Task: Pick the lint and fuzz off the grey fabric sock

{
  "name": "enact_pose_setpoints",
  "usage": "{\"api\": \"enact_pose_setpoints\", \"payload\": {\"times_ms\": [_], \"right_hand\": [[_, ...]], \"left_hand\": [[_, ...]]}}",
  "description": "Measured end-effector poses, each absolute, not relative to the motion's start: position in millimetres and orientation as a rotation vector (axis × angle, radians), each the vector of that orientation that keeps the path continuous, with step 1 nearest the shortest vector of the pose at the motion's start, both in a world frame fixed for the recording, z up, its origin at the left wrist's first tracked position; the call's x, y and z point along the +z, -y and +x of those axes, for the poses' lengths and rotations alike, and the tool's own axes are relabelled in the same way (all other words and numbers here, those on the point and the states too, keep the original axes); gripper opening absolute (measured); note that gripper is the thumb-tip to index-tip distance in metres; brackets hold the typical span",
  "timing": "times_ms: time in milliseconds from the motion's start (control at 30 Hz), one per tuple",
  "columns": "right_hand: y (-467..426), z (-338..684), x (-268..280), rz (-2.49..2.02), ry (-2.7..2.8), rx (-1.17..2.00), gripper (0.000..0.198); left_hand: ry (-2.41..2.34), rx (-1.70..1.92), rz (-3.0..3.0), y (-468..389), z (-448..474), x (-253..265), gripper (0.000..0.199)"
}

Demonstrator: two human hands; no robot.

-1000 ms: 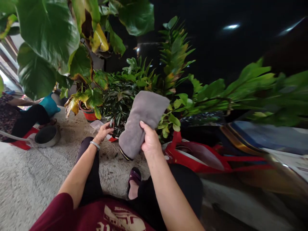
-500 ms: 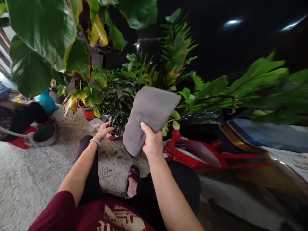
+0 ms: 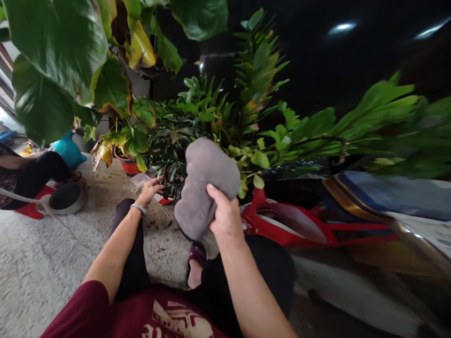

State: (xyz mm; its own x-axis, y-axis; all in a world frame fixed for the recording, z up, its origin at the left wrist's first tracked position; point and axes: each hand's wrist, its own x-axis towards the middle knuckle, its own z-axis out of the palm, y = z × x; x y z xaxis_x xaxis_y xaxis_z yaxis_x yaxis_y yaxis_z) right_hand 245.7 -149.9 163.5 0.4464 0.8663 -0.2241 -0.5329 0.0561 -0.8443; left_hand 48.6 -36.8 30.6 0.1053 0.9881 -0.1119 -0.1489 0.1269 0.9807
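My right hand (image 3: 227, 213) is closed round the lower right side of a soft grey cloth (image 3: 207, 180), thumb on top. The cloth bulges out in front of the plants, its edge wavy. To the left, my left hand (image 3: 151, 190), with a pale bracelet at the wrist, reaches in at the low dark-leaved plant (image 3: 172, 164). Its fingers are stretched out and slightly apart at the leaves; whether they touch a leaf I cannot tell. Below those leaves shows part of a red and white pot (image 3: 164, 200).
A red pot (image 3: 129, 166) holds a large-leaved plant that hangs over the upper left. At left are a grey basin (image 3: 68, 198), a red stool (image 3: 33, 206) and a seated person's leg (image 3: 42, 174). On the right stands a red bag (image 3: 253, 218) near long green fronds (image 3: 373, 117).
The grey cloth has swung down and left; its upper right corner has folded in, so it looks smaller and rounder. My left hand has barely moved.
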Motion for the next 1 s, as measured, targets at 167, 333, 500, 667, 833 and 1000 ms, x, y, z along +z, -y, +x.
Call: {"api": "enact_pose_setpoints", "payload": {"times_ms": [167, 333, 500, 667, 833, 1000], "right_hand": [[124, 226, 142, -1.119, 0.214, 1.438, 0.016], [187, 219, 106, -1.323, 0.194, 1.674, 0.019], [166, 241, 143, -1.075, 0.352, 1.277, 0.037], [118, 232, 148, -1.038, 0.420, 1.298, 0.033], [176, 213, 102, -1.338, 0.519, 1.568, 0.032], [198, 240, 119, -1.338, 0.535, 1.449, 0.040]], "left_hand": [[-1.112, 1.125, 1.071, 38, 47, 29, 0.052], [-1.136, 1.168, 1.035, 37, 42, 31, 0.050], [-1.120, 1.145, 1.059, 41, 44, 37, 0.045], [-1.105, 1.118, 1.111, 46, 46, 40, 0.039], [-1.121, 1.149, 1.087, 42, 41, 36, 0.047], [-1.139, 1.143, 1.067, 39, 40, 35, 0.044]]}}
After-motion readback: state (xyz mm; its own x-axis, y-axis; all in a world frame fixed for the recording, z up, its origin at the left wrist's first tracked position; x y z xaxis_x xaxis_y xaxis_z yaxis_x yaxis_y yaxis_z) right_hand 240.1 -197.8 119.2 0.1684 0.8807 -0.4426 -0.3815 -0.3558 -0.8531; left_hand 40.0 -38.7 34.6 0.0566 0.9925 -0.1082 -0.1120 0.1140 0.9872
